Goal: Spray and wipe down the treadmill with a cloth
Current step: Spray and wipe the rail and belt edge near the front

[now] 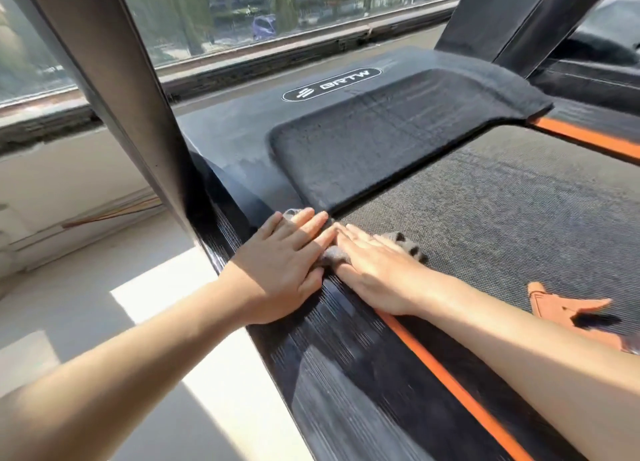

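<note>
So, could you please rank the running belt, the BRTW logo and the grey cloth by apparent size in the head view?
1. running belt
2. BRTW logo
3. grey cloth, visible part only: the left hand and right hand cover most of it.

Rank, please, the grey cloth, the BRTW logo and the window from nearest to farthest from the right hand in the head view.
1. Grey cloth: pressed directly under the right hand.
2. BRTW logo: ahead, on the motor cover.
3. Window: farthest, beyond the front of the treadmill.
</note>
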The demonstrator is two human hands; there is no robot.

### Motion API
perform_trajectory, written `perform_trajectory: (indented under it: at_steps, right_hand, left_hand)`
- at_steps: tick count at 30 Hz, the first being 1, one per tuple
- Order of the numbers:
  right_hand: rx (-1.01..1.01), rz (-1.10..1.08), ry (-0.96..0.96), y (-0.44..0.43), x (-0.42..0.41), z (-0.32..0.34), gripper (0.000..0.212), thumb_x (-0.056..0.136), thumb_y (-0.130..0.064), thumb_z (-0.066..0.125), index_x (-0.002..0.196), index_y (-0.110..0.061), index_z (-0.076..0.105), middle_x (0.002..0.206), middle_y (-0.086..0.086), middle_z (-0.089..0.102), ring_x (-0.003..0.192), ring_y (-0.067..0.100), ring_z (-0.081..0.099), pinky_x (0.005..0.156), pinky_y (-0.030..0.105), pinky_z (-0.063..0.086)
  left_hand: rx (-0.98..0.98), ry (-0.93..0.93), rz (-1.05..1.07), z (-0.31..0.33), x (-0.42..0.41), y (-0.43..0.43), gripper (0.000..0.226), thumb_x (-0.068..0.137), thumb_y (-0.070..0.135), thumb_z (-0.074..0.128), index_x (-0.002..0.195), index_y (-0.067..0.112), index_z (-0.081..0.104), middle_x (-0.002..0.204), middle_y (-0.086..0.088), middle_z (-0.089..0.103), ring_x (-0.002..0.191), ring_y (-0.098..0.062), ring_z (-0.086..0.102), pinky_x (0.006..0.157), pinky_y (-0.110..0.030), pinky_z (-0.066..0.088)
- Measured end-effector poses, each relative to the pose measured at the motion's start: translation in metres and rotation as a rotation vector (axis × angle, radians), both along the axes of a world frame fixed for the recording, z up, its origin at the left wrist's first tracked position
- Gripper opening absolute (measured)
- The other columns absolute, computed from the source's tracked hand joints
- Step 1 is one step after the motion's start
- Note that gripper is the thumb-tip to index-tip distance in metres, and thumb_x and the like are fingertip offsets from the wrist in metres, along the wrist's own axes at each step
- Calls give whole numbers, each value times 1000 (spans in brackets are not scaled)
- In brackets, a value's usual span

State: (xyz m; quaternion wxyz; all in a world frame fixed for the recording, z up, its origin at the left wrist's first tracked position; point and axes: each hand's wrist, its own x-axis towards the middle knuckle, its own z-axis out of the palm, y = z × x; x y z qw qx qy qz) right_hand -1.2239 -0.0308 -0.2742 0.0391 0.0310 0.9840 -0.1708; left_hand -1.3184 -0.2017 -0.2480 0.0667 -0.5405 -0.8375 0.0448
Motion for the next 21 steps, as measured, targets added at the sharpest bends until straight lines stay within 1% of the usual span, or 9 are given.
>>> perform_trajectory:
  at_steps: [3, 7, 10, 12, 14, 16, 18, 19, 21]
  right_hand:
    - [123, 39, -79, 23, 17, 7, 56, 101, -34, 32, 155, -22, 24, 167, -6, 1, 153, 15, -1, 123, 46, 7]
    - [252, -156, -102, 30, 10, 16, 64, 101, -26, 38, 157, -35, 9, 166, -7, -5, 152, 18, -11, 118, 57, 4]
    - [143, -233, -71, 11, 9, 16, 61, 102, -21, 36, 158, -28, 13, 167, 1, 2, 153, 19, -4, 122, 52, 8]
    - [31, -106, -62, 2, 22, 19, 56, 102, -21, 31, 157, -20, 20, 167, 6, 6, 153, 21, 4, 123, 45, 9]
    - [-28, 63, -33, 3, 48, 19, 56, 101, -16, 33, 156, -13, 26, 165, 9, 11, 152, 23, 11, 123, 32, 7]
    - [-32, 122, -45, 15, 77, 19, 60, 97, -16, 37, 156, -19, 26, 166, 3, 11, 152, 19, 12, 122, 28, 3]
    - [98, 26, -115, 26, 92, 18, 62, 97, -26, 36, 156, -34, 19, 166, -6, 7, 152, 14, 7, 124, 45, 4]
    - [176, -48, -150, 29, 94, 19, 61, 99, -31, 35, 156, -38, 16, 167, -7, 5, 153, 14, 4, 122, 52, 3]
    - [201, -170, -188, 32, 91, 27, 60, 102, -42, 33, 155, -44, 6, 167, -4, 0, 153, 17, -3, 119, 59, 1]
  left_hand:
    - [-75, -38, -38, -4, 15, 21, 65, 95, 50, 7, 154, 27, 23, 162, 8, 15, 150, -11, 5, 120, -40, -5]
    - [-136, 70, 72, 0, 3, 53, 56, 101, 44, 24, 152, 22, 30, 162, 3, 19, 150, -14, 10, 119, -45, 0]
    - [-215, 46, 125, 3, 9, 66, 50, 100, 40, 27, 144, 23, 43, 161, 4, 22, 149, -15, 11, 118, -51, -1]
    - [-198, 55, 58, 8, 17, 55, 50, 98, 41, 22, 127, 28, 60, 150, 9, 40, 143, -13, 25, 117, -49, 6]
    - [-153, 14, -45, 11, 32, 39, 60, 89, 43, 13, 111, 27, 66, 135, 10, 54, 135, -13, 39, 114, -44, 17]
    - [-165, -71, -125, 12, 51, 36, 59, 86, 43, 11, 103, 24, 63, 124, 8, 59, 125, -16, 48, 111, -41, 25]
    - [-219, -111, -106, 9, 60, 48, 60, 93, 46, 10, 115, 22, 60, 133, 4, 56, 129, -16, 46, 115, -43, 22]
    - [-254, -142, -51, 8, 63, 57, 61, 97, 49, 11, 133, 20, 52, 146, 0, 47, 137, -17, 39, 118, -43, 17]
    - [-298, -226, 62, 3, 65, 73, 67, 100, 53, 19, 156, 16, 13, 163, -5, 16, 149, -19, 16, 121, -42, 9]
